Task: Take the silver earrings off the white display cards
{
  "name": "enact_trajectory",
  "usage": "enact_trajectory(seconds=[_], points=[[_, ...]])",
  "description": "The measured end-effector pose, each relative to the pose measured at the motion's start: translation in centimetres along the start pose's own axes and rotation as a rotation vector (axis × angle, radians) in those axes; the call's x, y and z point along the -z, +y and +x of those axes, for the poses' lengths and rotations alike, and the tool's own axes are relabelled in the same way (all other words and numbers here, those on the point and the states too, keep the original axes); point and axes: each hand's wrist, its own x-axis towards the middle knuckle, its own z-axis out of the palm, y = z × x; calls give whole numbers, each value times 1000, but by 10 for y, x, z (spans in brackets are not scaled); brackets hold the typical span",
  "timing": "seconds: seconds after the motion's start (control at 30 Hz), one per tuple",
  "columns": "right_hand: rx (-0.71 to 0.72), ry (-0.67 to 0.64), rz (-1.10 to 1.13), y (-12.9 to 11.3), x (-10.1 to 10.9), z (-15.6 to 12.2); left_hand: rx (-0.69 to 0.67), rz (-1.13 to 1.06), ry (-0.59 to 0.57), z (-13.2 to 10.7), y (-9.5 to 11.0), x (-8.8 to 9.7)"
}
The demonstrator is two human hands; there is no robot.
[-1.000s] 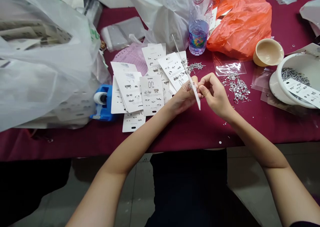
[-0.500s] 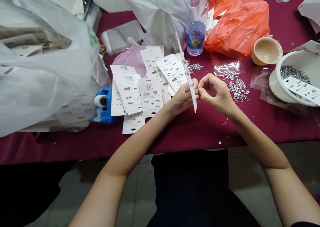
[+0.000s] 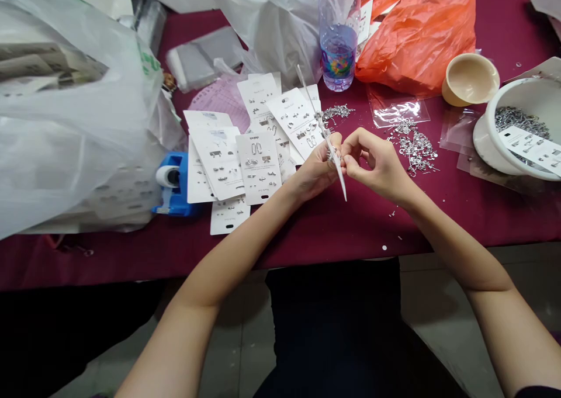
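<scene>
My left hand [image 3: 319,173] grips a white earring card [image 3: 310,99], held almost edge-on to me, with small silver pieces standing out from its face. Against the card's right side, my right hand [image 3: 372,159] is pinched at the fingertips; whatever sits between them is too small and hidden to make out. Several earring cards [image 3: 259,170] with silver earrings on them lie overlapping to the left of my left hand. A loose heap of small silver earrings [image 3: 414,149] lies beyond my right hand, and a smaller pile of silver pieces [image 3: 337,113] is behind the held card.
A blue tape dispenser [image 3: 177,182] stands beside the cards, next to a large white plastic bag [image 3: 79,135]. Behind are a water bottle [image 3: 338,50] and a red plastic bag [image 3: 421,35]. A yellow cup [image 3: 456,94] and a white bucket [image 3: 486,138] of metal pieces stand right.
The held card leans slightly more to the left. My right fingers stay pinched at its side, and the view has shifted a little.
</scene>
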Motion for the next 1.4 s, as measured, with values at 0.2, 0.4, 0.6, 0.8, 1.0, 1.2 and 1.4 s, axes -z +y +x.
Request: enact_trajectory(seconds=[0.2,0.4,0.6,0.8,1.0,1.2,1.4], points=[[-17,-84,-27,-5,4,1,16,17,16,1,-4,5],[-33,-95,-27,-2,6,2,-5,96,-7,1,-5,5],[-14,-80,92,0,25,9,-138,209,101,-3,12,-7],[-73,-94,108,6,41,13,-514,782,209,13,22,-5],[-44,180,0,26,77,19,-602,1316,194,34,28,8],[-22,338,-25,42,103,24,-524,1910,-7,35,25,14],[-62,323,3,43,101,25,-502,2277,-273,36,17,4]])
